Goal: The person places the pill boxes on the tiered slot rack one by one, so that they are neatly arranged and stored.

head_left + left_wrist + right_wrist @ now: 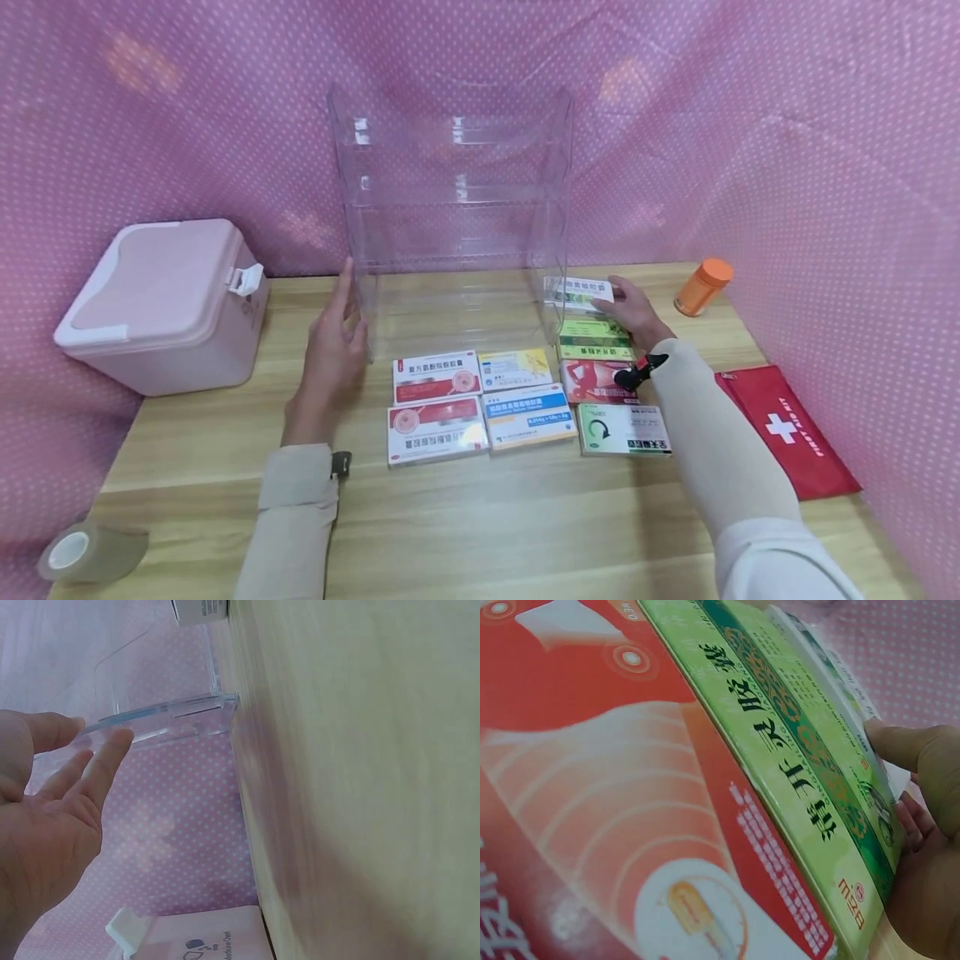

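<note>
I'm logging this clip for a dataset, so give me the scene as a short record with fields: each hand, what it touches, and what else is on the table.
left hand: open, straight fingers against the clear shelf rack
right hand: grips a white medicine box beside the rack
boxes: seven more lie flat in front of the rack
other items: pink case, orange bottle, red first-aid pouch, tape roll

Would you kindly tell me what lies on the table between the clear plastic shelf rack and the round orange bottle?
In the head view, the right hand gripping a white medicine box lies between the clear plastic shelf rack and the round orange bottle.
</note>
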Available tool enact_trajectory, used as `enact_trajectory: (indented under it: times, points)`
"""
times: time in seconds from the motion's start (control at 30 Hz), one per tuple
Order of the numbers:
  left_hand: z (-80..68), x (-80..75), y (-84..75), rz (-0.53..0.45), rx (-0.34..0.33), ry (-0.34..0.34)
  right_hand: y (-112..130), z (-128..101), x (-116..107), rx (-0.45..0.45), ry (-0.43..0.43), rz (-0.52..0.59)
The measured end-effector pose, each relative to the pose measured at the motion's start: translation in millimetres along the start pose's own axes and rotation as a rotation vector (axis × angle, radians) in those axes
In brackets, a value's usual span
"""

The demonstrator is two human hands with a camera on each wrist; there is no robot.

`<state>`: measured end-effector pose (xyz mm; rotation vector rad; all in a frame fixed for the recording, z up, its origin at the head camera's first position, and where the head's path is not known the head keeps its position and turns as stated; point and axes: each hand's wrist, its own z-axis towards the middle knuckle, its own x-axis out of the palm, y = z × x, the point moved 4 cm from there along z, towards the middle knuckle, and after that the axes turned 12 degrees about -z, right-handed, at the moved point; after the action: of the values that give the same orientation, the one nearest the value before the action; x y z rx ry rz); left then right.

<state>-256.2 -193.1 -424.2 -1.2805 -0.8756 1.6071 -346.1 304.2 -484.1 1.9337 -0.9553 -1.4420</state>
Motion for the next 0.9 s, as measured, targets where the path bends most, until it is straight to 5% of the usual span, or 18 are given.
enact_trajectory:
  times: [0.27, 0.47, 0.7, 0.9]
  points:
    - [-0.3, 1.3, 0.1, 0.001, -0.033, 0.015, 1, -4, -1, 0.011, -0.019, 0.012]
    - [0.5, -0.9, -1.1, -0.004, -0.031, 0.007, 15, -15, -3, -0.011, -0.045, 0.125]
    - [-0.7, -2.2, -0.1, 0.008, -0.036, 0.013, -8, -9, -4, -0.050, -0.076, 0.259]
    - [-1.0, -2.1, -1.6, 0.007, -0.014, 0.016, -24, -7, -9, -0.024, -0.204, 0.366]
